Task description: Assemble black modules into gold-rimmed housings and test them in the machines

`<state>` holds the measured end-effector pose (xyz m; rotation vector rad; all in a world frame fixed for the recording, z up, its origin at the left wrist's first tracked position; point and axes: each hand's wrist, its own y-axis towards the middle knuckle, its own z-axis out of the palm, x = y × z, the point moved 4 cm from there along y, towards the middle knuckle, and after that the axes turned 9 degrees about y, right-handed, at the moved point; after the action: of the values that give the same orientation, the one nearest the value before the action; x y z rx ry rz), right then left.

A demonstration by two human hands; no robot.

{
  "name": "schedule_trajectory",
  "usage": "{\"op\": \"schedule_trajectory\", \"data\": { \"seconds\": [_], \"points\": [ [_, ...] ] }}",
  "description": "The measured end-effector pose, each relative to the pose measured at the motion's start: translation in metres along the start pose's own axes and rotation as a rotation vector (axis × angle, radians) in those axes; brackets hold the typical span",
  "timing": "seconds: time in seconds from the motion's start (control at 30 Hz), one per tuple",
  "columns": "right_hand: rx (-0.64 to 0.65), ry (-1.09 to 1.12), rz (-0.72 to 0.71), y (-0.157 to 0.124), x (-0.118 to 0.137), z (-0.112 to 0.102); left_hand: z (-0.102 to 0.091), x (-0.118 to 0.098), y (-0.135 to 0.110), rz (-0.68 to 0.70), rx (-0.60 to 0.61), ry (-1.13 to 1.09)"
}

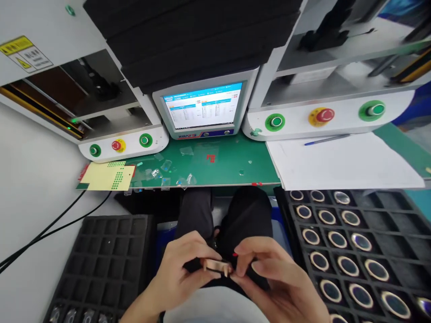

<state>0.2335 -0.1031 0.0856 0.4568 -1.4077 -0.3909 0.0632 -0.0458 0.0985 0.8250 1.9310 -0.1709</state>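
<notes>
A rose-gold watch case [215,265] with short lugs is held edge-on, low in front of my body. My left hand [183,264] is closed on its left end, fingers above and thumb below. At the case's right end, my right hand [269,271] pinches with thumb and index finger, and the other fingers are curled. The fingertips partly cover that end, so any small part between them is hidden. A small red spot [235,255] shows beside the right fingers; I cannot tell what it belongs to.
On the right, a black foam tray [380,215] holds several round watch bodies. Another foam tray [111,251] lies left, with several wrapped pieces in its near row. Ahead, the green bench [229,166] carries plastic film scraps, a yellow card [104,176], paper [343,163], a pen and a screen [205,107].
</notes>
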Motion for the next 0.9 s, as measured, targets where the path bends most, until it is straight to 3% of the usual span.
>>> {"op": "schedule_trajectory", "data": {
  "seconds": [0.13, 0.37, 0.63, 0.73, 0.8, 0.9],
  "points": [
    [-0.157, -0.116, -0.056, 0.001, -0.001, 0.003, 0.004, 0.014, 0.000, -0.016, -0.023, -0.082],
    [-0.162, -0.222, -0.058, -0.003, 0.001, 0.003, 0.011, 0.021, 0.002, 0.013, -0.026, -0.105],
    [0.145, -0.206, 0.071, -0.009, -0.007, 0.006, 0.001, 0.020, 0.002, 0.035, 0.048, -0.054],
    [0.180, -0.222, 0.062, -0.013, -0.005, 0.010, -0.001, 0.017, -0.002, 0.068, 0.019, -0.016],
    [0.144, -0.236, 0.032, -0.015, -0.003, 0.014, -0.001, 0.016, -0.006, 0.089, -0.024, 0.019],
    [-0.015, -0.232, -0.025, -0.018, -0.001, 0.019, 0.000, 0.014, -0.014, 0.131, -0.107, 0.063]
  ]
}}
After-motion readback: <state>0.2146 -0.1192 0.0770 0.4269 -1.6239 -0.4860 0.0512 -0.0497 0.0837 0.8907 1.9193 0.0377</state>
